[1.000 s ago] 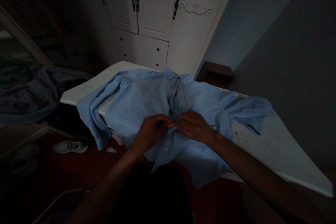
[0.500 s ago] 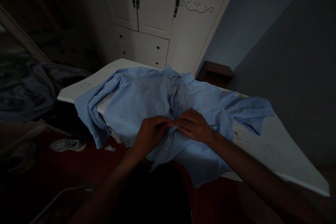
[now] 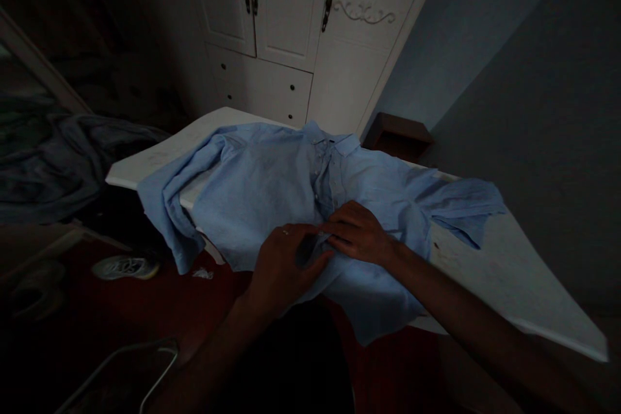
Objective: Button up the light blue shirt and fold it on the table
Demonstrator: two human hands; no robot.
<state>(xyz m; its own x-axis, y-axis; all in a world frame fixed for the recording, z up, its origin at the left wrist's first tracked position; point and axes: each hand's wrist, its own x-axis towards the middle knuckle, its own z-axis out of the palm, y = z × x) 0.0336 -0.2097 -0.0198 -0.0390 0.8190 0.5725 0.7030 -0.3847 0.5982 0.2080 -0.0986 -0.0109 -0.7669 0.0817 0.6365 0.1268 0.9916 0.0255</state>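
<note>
A light blue button-up shirt [image 3: 262, 187] lies spread over a white table [image 3: 509, 265], collar toward the far side and hem hanging over the near edge. The upper front is parted, with small buttons showing along it. My left hand [image 3: 286, 265] pinches the front edge low on the shirt, thumb and fingers curved around a fold. Touching its fingertips, my right hand [image 3: 356, 233] grips the same edge from the right. The button at their fingertips is hidden.
Behind the table stands a white wardrobe [image 3: 286, 6] with dark handles. A small brown shelf [image 3: 398, 132] is by the wall. At left are piled dark clothes [image 3: 53, 162]; a shoe [image 3: 126, 267] lies on the red floor.
My left hand has turned and come slightly nearer me, its thumb now further right beneath the fold and covering the lower button. The right hand has barely moved.
</note>
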